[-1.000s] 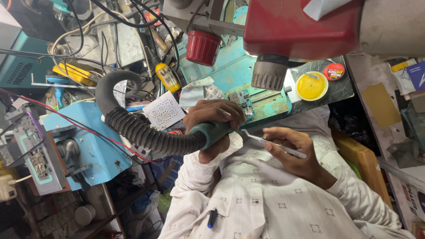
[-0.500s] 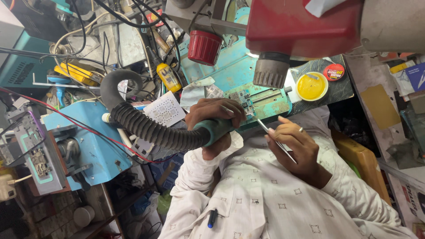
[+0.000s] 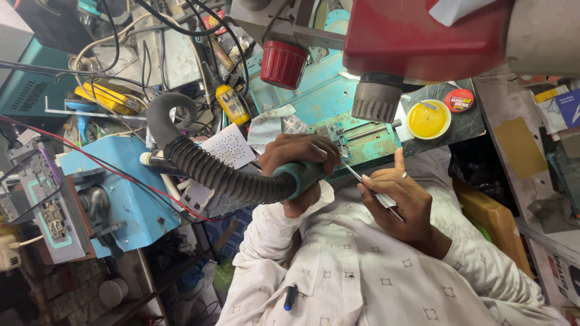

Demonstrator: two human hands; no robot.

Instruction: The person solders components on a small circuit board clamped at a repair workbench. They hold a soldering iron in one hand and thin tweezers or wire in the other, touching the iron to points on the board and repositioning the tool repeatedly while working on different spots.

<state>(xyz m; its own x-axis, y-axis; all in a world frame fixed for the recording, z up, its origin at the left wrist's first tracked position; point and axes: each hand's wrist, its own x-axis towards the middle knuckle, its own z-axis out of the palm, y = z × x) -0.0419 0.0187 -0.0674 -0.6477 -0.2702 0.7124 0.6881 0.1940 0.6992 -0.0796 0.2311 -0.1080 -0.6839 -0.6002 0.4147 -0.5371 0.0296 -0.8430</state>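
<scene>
tweezers (image 3: 371,192) clamped in the right hand (image 3: 402,202) slant toward the small circuit board (image 3: 331,134) at frame centre, tips just below it; the left hand (image 3: 299,156), fingers wrapped round the hot-air handle (image 3: 302,176), sits nearer the board.

Tweezers (image 3: 368,187) swung from near-flat to steeply angled, tip now just beside circuit board (image 3: 331,134); right hand (image 3: 399,202) raised closer to left hand (image 3: 299,158); forefinger extended upward.
</scene>
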